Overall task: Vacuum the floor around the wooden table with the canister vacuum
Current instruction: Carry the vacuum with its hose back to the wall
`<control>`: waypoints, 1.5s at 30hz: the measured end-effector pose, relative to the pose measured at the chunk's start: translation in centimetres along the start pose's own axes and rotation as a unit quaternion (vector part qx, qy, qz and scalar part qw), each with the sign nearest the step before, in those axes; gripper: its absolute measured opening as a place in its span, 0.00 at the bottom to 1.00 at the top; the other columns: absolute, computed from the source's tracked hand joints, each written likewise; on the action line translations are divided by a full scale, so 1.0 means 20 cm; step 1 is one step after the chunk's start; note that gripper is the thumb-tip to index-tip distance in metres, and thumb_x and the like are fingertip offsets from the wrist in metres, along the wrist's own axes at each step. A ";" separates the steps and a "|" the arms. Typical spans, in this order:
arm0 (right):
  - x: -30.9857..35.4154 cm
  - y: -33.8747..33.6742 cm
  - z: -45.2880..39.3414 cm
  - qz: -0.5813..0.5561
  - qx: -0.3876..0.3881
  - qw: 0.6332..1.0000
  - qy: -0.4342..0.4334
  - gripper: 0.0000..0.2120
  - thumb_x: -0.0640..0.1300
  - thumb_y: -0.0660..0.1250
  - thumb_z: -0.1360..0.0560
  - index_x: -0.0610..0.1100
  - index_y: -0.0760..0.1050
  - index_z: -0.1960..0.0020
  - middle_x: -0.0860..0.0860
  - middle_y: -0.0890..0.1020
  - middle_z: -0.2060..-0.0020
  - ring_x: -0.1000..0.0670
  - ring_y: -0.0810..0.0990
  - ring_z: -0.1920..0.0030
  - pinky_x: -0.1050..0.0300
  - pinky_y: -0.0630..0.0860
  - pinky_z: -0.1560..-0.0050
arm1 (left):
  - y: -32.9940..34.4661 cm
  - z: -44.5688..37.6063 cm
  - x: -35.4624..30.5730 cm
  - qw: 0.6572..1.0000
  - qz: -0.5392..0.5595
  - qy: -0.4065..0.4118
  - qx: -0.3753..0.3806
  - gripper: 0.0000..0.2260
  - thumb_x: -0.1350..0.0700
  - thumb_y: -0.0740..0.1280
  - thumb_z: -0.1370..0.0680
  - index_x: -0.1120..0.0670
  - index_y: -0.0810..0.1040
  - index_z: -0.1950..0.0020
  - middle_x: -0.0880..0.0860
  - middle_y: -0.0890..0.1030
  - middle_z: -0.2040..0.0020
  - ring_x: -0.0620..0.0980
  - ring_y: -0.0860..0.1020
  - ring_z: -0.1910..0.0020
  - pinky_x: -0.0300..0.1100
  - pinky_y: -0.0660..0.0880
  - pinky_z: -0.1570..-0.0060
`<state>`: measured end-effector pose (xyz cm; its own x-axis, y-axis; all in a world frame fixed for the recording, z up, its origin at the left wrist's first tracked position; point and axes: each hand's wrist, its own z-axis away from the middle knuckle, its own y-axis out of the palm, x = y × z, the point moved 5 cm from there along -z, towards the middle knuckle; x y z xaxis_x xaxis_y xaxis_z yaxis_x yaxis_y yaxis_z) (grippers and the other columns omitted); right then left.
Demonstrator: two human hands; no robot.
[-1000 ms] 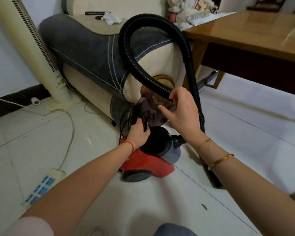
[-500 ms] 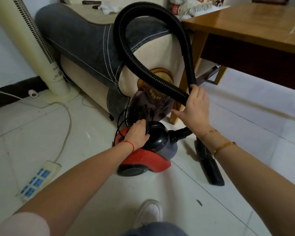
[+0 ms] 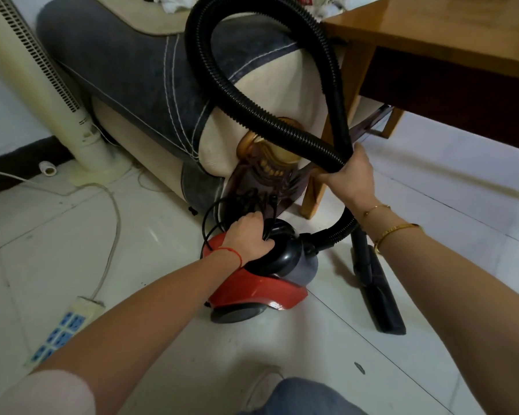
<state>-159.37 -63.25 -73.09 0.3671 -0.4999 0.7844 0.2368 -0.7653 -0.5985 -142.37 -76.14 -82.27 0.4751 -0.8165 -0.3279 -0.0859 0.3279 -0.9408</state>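
Beside the sofa, head view: the canister vacuum sits on the white tile floor, close in front of the sofa's armrest end and near the wooden table, whose leg stands just behind it. No cleaning shows as under way. Judged stage: setup only. The floor nozzle lies flat on the tiles to the right of the vacuum, held by no hand. A power strip lies on the floor well to the left of the vacuum; whether the vacuum is plugged in cannot be told. A bundle of black cord sits on the vacuum's far end. All the vacuuming around the table looks left to do.

Left hand: reaches forward and down onto the vacuum's black top, fingers curled over its handle and the cord there.

Right hand: raised above and to the right of the vacuum, fingers and thumb wrapped round the ribbed black hose where its two runs cross. The hose loops high over the armrest, up from the vacuum's front port.
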 end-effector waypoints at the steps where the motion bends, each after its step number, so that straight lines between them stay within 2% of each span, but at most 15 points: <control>1: -0.01 0.01 -0.02 0.000 0.008 1.000 0.006 0.38 0.48 0.77 0.36 0.42 0.63 0.32 0.45 0.74 0.39 0.44 0.75 0.38 0.51 0.76 0.40 | 0.01 -0.01 0.00 1.000 0.012 -0.005 0.010 0.15 0.51 0.68 0.28 0.60 0.71 0.49 0.56 0.76 0.52 0.54 0.77 0.55 0.43 0.72 0.62; 5: -0.02 0.05 -0.06 0.014 0.024 0.999 0.031 0.39 0.49 0.76 0.35 0.41 0.62 0.31 0.43 0.73 0.38 0.42 0.74 0.38 0.46 0.75 0.38 | 0.05 -0.05 0.02 0.997 0.045 -0.020 0.054 0.12 0.52 0.68 0.27 0.58 0.70 0.53 0.53 0.77 0.61 0.51 0.78 0.63 0.43 0.76 0.66; 7: -0.04 0.04 -0.09 0.033 0.020 0.998 0.044 0.34 0.49 0.74 0.33 0.40 0.65 0.32 0.42 0.74 0.40 0.41 0.75 0.39 0.44 0.76 0.40 | 0.05 -0.06 0.02 0.997 0.037 -0.017 0.067 0.12 0.52 0.68 0.27 0.58 0.69 0.54 0.53 0.76 0.63 0.51 0.78 0.65 0.43 0.76 0.67; 10: -0.06 0.02 -0.11 0.028 0.002 0.999 0.031 0.22 0.45 0.71 0.30 0.40 0.73 0.38 0.45 0.79 0.49 0.43 0.79 0.47 0.52 0.78 0.50 | 0.05 -0.06 0.02 0.997 0.020 0.006 0.069 0.14 0.49 0.67 0.26 0.59 0.71 0.53 0.53 0.77 0.63 0.53 0.79 0.63 0.46 0.77 0.66; 12: -0.06 0.01 -0.10 0.026 -0.003 1.000 0.016 0.17 0.44 0.71 0.29 0.41 0.76 0.41 0.49 0.77 0.56 0.46 0.79 0.50 0.58 0.74 0.57 | 0.05 -0.06 0.03 0.998 0.003 0.022 0.060 0.15 0.47 0.66 0.25 0.58 0.70 0.53 0.51 0.76 0.65 0.51 0.77 0.66 0.43 0.73 0.71; 15: -0.05 0.04 -0.07 0.034 0.008 0.999 -0.014 0.14 0.45 0.71 0.29 0.44 0.78 0.45 0.50 0.77 0.58 0.47 0.78 0.53 0.59 0.71 0.59 | 0.06 -0.05 0.03 0.998 -0.028 0.035 0.039 0.14 0.46 0.66 0.26 0.56 0.67 0.56 0.47 0.70 0.69 0.47 0.71 0.72 0.38 0.62 0.77; 20: -0.02 0.10 -0.04 0.076 0.023 0.995 -0.060 0.17 0.48 0.71 0.30 0.47 0.76 0.42 0.47 0.82 0.51 0.45 0.79 0.49 0.55 0.75 0.53 | 0.07 -0.07 0.05 0.998 -0.038 0.050 0.024 0.14 0.46 0.66 0.26 0.55 0.66 0.57 0.46 0.69 0.70 0.47 0.71 0.71 0.38 0.61 0.77; 26: 0.04 0.08 0.00 0.105 0.035 0.991 -0.080 0.17 0.43 0.69 0.31 0.48 0.78 0.42 0.46 0.83 0.55 0.43 0.81 0.53 0.48 0.79 0.53 | 0.06 -0.05 0.04 0.997 0.003 0.050 0.058 0.13 0.49 0.67 0.25 0.54 0.63 0.56 0.46 0.68 0.68 0.47 0.71 0.70 0.35 0.60 0.76; 29: 0.12 0.02 0.03 0.099 0.048 0.991 -0.078 0.17 0.43 0.70 0.32 0.49 0.79 0.43 0.47 0.84 0.57 0.43 0.81 0.55 0.53 0.78 0.57 | -0.02 0.00 0.01 0.995 0.021 0.042 0.089 0.13 0.49 0.66 0.25 0.55 0.65 0.52 0.49 0.73 0.63 0.51 0.77 0.64 0.37 0.67 0.72; 33: 0.35 -0.13 0.03 0.084 0.060 0.992 -0.069 0.16 0.43 0.70 0.32 0.49 0.79 0.44 0.47 0.84 0.59 0.43 0.81 0.56 0.54 0.77 0.59 | -0.27 0.11 -0.06 0.995 0.010 0.039 0.090 0.16 0.48 0.66 0.24 0.57 0.68 0.45 0.53 0.77 0.59 0.52 0.79 0.61 0.41 0.72 0.68; 37: 0.68 -0.36 0.04 0.060 0.094 0.993 -0.045 0.16 0.43 0.70 0.31 0.49 0.79 0.43 0.49 0.84 0.60 0.46 0.82 0.57 0.57 0.75 0.60 | -0.63 0.27 -0.16 0.993 0.024 0.026 0.116 0.16 0.48 0.66 0.24 0.56 0.68 0.43 0.52 0.78 0.57 0.51 0.79 0.59 0.43 0.76 0.63; 39: 0.87 -0.50 0.04 0.059 0.104 0.992 -0.032 0.16 0.43 0.71 0.31 0.51 0.79 0.44 0.49 0.84 0.60 0.46 0.82 0.57 0.56 0.77 0.60 | -0.87 0.35 -0.21 0.992 0.027 0.012 0.125 0.16 0.48 0.66 0.25 0.56 0.68 0.44 0.52 0.79 0.58 0.52 0.80 0.60 0.45 0.76 0.63; 42: 1.19 -0.74 0.05 0.044 0.105 0.993 -0.015 0.16 0.44 0.71 0.32 0.51 0.79 0.45 0.50 0.84 0.62 0.46 0.82 0.59 0.53 0.79 0.59 | -1.25 0.48 -0.31 0.990 0.024 -0.010 0.140 0.15 0.48 0.66 0.25 0.55 0.68 0.46 0.50 0.78 0.61 0.52 0.80 0.62 0.42 0.73 0.69; 45: 1.52 -0.96 0.04 0.025 0.111 0.993 -0.005 0.16 0.45 0.72 0.31 0.50 0.80 0.44 0.50 0.85 0.60 0.46 0.83 0.57 0.49 0.79 0.56 | -1.65 0.60 -0.40 0.987 0.017 -0.034 0.159 0.16 0.48 0.66 0.25 0.57 0.68 0.45 0.53 0.80 0.59 0.54 0.80 0.60 0.46 0.75 0.67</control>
<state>-152.00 -63.30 -37.89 0.3926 -0.5301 0.7516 0.4104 -0.6303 -0.6590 -132.86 -74.72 -47.56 0.5357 -0.7724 -0.3412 0.1715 0.4952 -0.8517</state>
